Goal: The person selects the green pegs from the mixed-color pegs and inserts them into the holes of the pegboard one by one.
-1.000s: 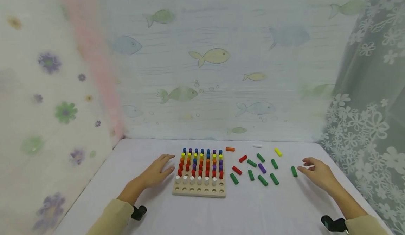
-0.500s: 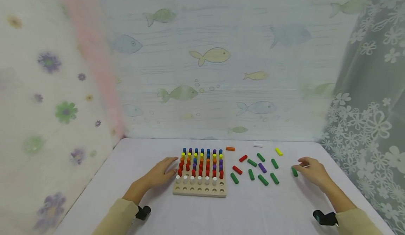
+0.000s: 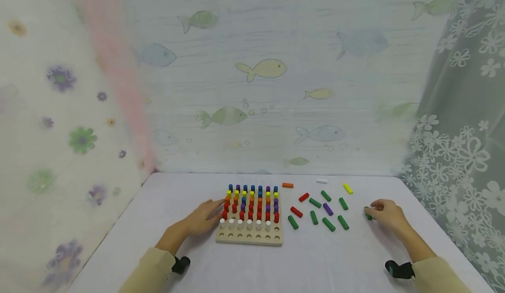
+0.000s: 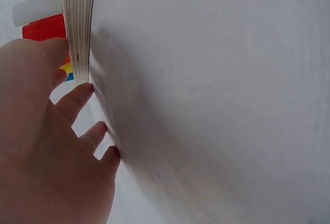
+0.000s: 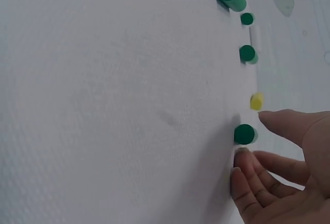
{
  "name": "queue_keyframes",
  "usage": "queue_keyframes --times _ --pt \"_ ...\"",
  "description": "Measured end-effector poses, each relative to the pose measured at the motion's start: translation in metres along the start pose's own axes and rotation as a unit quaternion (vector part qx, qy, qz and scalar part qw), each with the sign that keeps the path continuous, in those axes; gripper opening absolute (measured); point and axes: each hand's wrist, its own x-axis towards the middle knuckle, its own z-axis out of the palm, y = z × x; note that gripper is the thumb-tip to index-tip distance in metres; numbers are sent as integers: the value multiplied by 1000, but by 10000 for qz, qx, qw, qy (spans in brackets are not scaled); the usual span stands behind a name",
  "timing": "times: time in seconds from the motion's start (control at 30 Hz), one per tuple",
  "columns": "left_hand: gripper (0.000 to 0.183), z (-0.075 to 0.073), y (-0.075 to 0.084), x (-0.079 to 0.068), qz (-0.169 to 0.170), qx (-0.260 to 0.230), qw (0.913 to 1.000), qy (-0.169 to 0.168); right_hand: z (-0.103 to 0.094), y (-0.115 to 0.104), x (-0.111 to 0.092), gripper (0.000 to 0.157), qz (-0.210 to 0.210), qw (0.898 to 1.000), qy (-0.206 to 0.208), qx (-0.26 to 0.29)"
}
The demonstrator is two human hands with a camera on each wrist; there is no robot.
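At the left edge of a wooden peg board [image 3: 249, 242] rests my left hand [image 3: 199, 219], seen in the head view. Its thumb [image 4: 54, 51] lies against the board's side in the left wrist view, while the other fingers spread along the tablecloth. Rows of blue, yellow, orange, red, purple and white pegs stand in the board; holes at the near side show bare. On the right, my right hand [image 3: 388, 217] reaches over a green peg [image 5: 244, 134] lying on the table. Thumb and fingers stand on either side of that peg, with a small gap visible at the thumb.
Between board and right hand lie several loose green pegs [image 3: 328, 224], two red pegs [image 3: 296, 212] and a purple peg [image 3: 328, 209]. Farther back are an orange peg [image 3: 287, 185], a white peg [image 3: 321, 180] and a yellow peg [image 3: 348, 188]. A patterned curtain [image 3: 260, 108] hangs behind the table.
My left hand has moved right, up to the board's edge. The right hand has moved left and now partly covers the outermost green peg.
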Motion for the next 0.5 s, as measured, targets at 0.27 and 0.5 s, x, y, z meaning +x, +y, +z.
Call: queue_keyframes --times 0.27,0.5 --pt "59 -1 2 -4 -57 98 9994 -317 3 0 2 41 -99 9999 122 -45" --pt "59 -4 3 -6 -37 218 9988 -434 5 -2 6 34 -40 9997 212 -101"
